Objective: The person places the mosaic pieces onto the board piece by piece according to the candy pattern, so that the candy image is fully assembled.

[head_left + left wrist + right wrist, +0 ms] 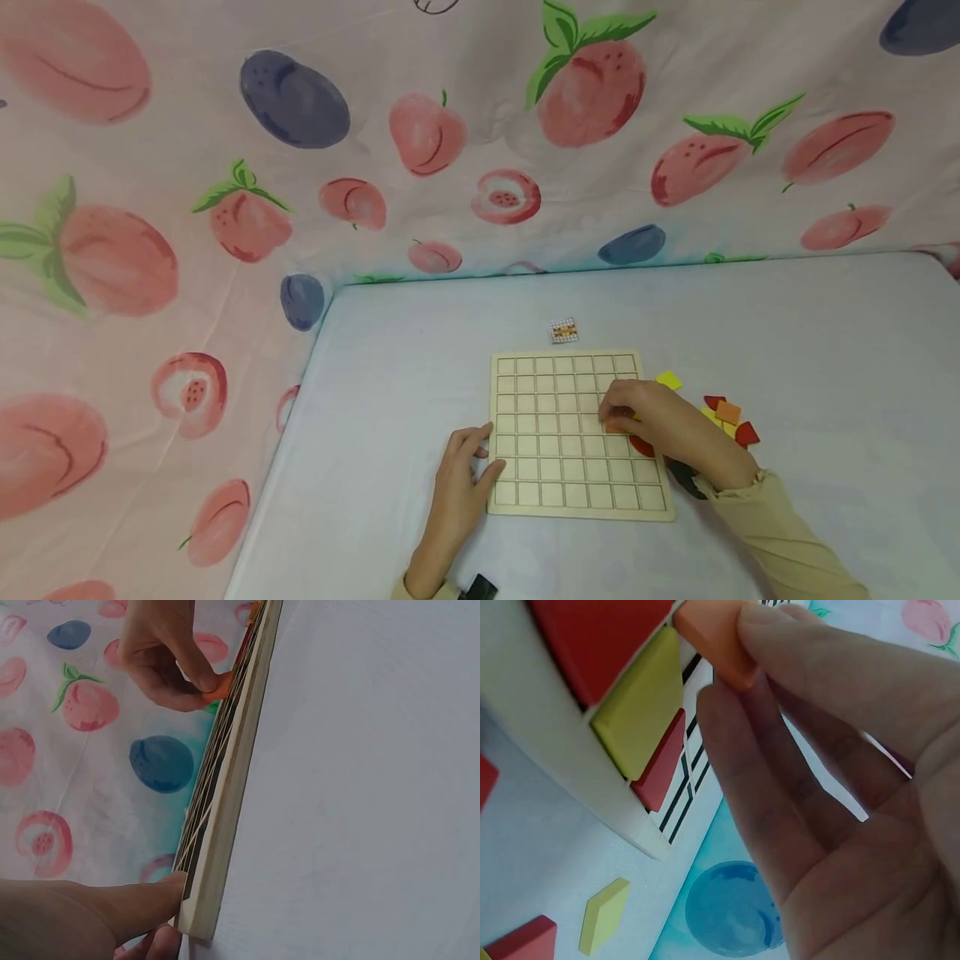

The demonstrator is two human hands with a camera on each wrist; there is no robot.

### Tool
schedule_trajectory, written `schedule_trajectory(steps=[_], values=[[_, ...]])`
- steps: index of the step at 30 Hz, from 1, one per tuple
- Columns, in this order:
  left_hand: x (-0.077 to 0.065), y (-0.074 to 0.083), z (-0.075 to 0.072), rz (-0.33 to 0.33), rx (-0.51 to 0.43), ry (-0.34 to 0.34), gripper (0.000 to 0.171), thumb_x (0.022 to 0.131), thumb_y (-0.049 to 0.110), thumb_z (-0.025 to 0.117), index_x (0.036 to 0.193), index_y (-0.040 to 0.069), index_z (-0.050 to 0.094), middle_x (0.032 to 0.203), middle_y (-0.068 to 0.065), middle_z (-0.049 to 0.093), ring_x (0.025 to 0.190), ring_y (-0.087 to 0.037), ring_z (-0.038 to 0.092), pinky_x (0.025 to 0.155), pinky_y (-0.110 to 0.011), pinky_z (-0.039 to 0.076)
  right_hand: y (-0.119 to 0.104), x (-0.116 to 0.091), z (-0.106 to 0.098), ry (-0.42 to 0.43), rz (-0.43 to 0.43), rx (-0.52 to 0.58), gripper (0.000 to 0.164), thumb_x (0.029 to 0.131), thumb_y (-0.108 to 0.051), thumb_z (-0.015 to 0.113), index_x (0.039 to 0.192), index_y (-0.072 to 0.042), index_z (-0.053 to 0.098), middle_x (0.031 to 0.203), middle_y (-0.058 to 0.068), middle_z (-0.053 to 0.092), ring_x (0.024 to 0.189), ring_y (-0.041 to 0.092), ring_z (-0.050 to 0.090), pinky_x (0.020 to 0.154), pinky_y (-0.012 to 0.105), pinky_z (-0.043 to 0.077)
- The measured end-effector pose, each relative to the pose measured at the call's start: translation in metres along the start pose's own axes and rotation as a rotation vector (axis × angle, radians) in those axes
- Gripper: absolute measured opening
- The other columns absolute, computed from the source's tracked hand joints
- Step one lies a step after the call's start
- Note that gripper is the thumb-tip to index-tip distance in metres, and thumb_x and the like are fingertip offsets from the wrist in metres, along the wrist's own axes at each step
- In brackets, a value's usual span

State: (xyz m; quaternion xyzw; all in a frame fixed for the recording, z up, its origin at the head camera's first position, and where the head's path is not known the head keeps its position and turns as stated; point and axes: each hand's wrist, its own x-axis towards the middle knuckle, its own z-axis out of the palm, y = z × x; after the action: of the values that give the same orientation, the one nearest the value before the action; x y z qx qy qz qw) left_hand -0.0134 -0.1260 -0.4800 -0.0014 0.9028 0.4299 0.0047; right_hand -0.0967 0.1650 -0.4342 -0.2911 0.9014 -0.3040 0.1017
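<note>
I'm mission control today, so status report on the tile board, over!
Left grip touching board at left edge. Right grip pinching orange tile over board, near right side. Loose tiles right of board; nothing seems to block.

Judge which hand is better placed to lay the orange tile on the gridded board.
Probably the right hand: it pinches the orange tile at the gridded board, with loose tiles nearby. The left hand touches the board's left edge, across from them.

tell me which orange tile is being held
The orange tile pinched by the right hand over the board. The other visible orange tile lies loose right of the board, untouched by either hand.
</note>
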Motion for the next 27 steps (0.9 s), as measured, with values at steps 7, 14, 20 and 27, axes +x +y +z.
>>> schedule_trajectory(steps=[7, 14, 20, 27], values=[[0.001, -0.001, 0.001, 0.006, 0.000, -0.002, 0.051, 0.088, 0.009, 0.075, 0.136, 0.007, 0.059, 0.118, -0.001, 0.056, 0.091, -0.009, 0.051, 0.072, -0.020, 0.043, 0.002, 0.001, 0.004, 0.020, 0.016, -0.078, 0.012, 0.081, -0.003, 0.078, 0.089, -0.012, 0.076, 0.087, -0.007, 0.067, 0.083, 0.012, 0.059, 0.075, 0.031, 0.054], [0.001, -0.001, 0.001, 0.003, -0.001, -0.003, 0.051, 0.088, 0.009, 0.075, 0.136, 0.007, 0.059, 0.119, -0.001, 0.056, 0.092, -0.009, 0.052, 0.072, -0.020, 0.043, 0.002, 0.000, 0.005, 0.022, 0.024, -0.099, 0.011, 0.082, -0.004, 0.078, 0.090, -0.012, 0.075, 0.089, -0.006, 0.065, 0.083, 0.012, 0.058, 0.075, 0.032, 0.054], [0.000, -0.002, 0.001, 0.021, 0.007, 0.016, 0.051, 0.087, 0.008, 0.076, 0.135, 0.006, 0.059, 0.118, -0.001, 0.056, 0.090, -0.010, 0.052, 0.070, -0.020, 0.042, 0.005, -0.003, 0.001, 0.057, 0.033, -0.161, 0.013, 0.084, -0.012, 0.079, 0.096, -0.012, 0.073, 0.097, -0.003, 0.064, 0.086, 0.014, 0.059, 0.076, 0.034, 0.054], [0.000, -0.001, 0.001, 0.001, 0.009, -0.001, 0.051, 0.087, 0.009, 0.076, 0.136, 0.006, 0.059, 0.119, -0.001, 0.056, 0.089, -0.008, 0.050, 0.070, -0.020, 0.042, 0.013, -0.010, -0.008, 0.093, 0.052, -0.190, 0.015, 0.082, -0.007, 0.080, 0.095, -0.011, 0.073, 0.096, 0.000, 0.064, 0.087, 0.017, 0.055, 0.073, 0.034, 0.051]])
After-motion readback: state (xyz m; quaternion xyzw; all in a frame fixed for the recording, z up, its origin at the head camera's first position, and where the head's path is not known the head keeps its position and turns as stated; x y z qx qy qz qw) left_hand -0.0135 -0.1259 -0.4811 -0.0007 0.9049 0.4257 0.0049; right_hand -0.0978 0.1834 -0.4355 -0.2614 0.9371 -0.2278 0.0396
